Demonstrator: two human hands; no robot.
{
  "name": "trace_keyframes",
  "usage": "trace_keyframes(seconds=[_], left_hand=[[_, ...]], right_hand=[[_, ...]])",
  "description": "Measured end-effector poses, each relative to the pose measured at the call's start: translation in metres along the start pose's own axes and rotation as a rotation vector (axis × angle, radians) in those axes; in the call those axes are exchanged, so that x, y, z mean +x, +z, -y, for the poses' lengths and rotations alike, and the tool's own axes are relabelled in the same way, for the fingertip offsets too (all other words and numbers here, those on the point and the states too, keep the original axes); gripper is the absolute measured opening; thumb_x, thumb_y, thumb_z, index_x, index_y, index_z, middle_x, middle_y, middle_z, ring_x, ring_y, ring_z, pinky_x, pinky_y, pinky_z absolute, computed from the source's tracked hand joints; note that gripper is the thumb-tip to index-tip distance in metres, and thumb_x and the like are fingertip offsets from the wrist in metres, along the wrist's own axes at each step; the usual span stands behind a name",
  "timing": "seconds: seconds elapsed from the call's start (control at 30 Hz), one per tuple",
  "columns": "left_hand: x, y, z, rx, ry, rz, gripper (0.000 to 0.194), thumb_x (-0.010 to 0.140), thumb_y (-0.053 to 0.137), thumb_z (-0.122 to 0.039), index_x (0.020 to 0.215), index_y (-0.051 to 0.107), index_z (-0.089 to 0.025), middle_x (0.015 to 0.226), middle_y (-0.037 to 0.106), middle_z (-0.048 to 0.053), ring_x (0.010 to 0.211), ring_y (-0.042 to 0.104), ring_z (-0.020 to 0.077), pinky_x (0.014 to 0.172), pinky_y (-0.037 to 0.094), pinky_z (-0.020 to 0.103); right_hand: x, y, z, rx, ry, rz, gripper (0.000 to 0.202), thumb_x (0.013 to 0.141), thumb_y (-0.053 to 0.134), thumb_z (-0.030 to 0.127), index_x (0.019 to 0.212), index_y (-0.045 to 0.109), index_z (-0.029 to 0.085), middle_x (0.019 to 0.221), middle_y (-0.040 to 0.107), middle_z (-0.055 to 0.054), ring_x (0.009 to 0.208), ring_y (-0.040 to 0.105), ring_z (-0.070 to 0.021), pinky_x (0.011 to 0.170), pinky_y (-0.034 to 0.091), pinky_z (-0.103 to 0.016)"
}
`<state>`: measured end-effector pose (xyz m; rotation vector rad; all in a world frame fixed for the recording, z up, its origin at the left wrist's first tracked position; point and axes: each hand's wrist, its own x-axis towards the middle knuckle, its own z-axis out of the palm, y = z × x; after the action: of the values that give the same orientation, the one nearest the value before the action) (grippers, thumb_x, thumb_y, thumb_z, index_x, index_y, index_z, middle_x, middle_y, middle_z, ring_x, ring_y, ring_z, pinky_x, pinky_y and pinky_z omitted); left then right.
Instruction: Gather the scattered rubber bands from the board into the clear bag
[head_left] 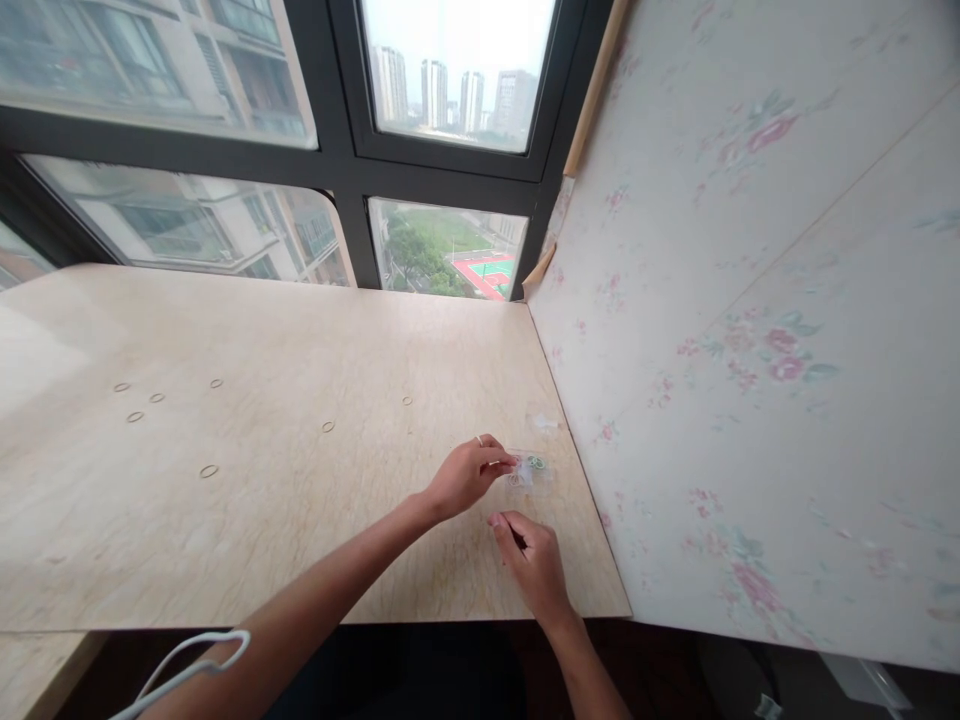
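Observation:
My left hand (466, 474) reaches to the right over the stone sill, its fingertips pinched together at the edge of a small clear plastic bag (517, 480). Reddish loops show through this bag. Beside it, also under clear plastic, lies a small green coiled thing (536, 463). Nearer to me, my right hand (534, 568) is closed, thumb pressed against the curled fingers just above the sill. Whether something small is in that pinch I cannot make out. Several thin ring-shaped bands (209, 471) lie scattered to the left, well apart from both hands.
A crumpled scrap of clear plastic (543, 422) sits near the flowered wall (750, 380), which bounds the marbled sill (300, 540) on the right. Dark window frames (450, 165) stand along the back. A white cord loop (225, 640) hangs over my left forearm.

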<state>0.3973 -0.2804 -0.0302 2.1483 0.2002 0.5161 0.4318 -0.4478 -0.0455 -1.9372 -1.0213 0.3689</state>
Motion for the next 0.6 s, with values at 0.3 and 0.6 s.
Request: trace_keyframes(seconds=[0.3, 0.6], left_hand=[[0.001, 0.009, 0.005, 0.260, 0.044, 0.182, 0.025, 0.090, 0.050, -0.023, 0.105, 0.070, -0.026, 0.103, 0.061, 0.006, 0.079, 0.060, 0.0144, 0.073, 0.045, 0.026], [-0.012, 0.000, 0.016, 0.212, 0.042, 0.132, 0.029, 0.091, 0.049, -0.020, 0.116, 0.063, -0.025, 0.103, 0.060, 0.005, 0.081, 0.060, 0.0135, 0.074, 0.046, 0.026]], right_hand=[[0.000, 0.002, -0.003, -0.009, -0.015, -0.012, 0.041, 0.092, 0.043, 0.040, 0.065, 0.060, 0.016, 0.048, 0.045, 0.004, 0.047, 0.043, -0.0092, 0.049, 0.033, -0.020], [0.000, 0.000, -0.004, 0.026, 0.002, -0.002, 0.038, 0.092, 0.044, 0.040, 0.066, 0.059, 0.016, 0.049, 0.043, 0.005, 0.047, 0.043, -0.0093, 0.050, 0.032, -0.021]])
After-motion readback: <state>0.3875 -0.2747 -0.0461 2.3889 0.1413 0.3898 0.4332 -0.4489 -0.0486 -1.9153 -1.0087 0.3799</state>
